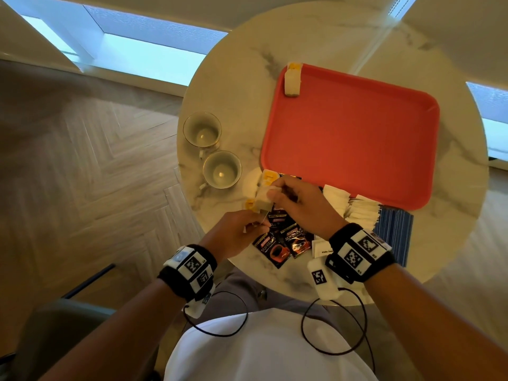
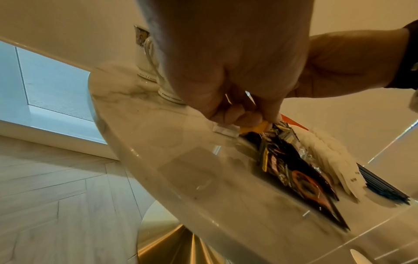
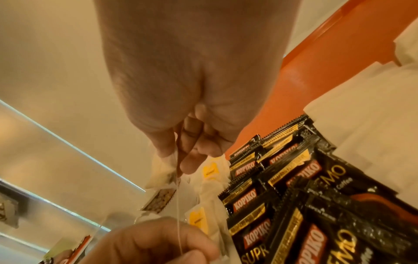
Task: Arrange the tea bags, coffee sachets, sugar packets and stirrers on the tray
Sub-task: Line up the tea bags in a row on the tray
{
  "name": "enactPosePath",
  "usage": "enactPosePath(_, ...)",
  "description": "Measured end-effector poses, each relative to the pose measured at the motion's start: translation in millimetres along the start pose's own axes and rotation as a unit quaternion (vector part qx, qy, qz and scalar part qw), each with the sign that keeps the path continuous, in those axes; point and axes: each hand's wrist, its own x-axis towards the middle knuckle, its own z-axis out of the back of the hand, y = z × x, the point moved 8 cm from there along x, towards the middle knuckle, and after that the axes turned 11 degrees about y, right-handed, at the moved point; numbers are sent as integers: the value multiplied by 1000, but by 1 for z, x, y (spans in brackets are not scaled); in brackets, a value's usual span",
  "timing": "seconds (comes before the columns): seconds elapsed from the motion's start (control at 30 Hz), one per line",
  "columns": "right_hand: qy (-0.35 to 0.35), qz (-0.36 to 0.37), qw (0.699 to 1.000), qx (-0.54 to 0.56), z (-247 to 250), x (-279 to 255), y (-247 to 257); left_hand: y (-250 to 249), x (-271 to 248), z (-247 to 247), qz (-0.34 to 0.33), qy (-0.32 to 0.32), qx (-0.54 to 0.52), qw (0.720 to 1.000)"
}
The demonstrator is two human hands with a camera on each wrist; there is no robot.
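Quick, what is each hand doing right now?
Left hand: pinching the tea bag's string.
Right hand: pinching a tea bag above the table.

A round marble table (image 1: 316,37) carries a red tray (image 1: 349,138) on its right half. Left of the tray stand two cups (image 1: 213,152), close together. Along the near edge lie tea bags (image 1: 268,178), black coffee sachets (image 1: 286,240), white sugar packets (image 1: 354,209) and blue stirrers (image 1: 395,232), side by side from left to right, just beside the tray's near rim.
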Motion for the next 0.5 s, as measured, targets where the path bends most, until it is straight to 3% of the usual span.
enactPosePath(0.33, -50, -31, 998, -30, 12, 4, -16, -11, -19, 37, -41, -53, 1, 998)
enactPosePath(0.5, 6, -12, 999, -52, 3, 7, -11, -38, -19, 62, -130, -121, 44, 983)
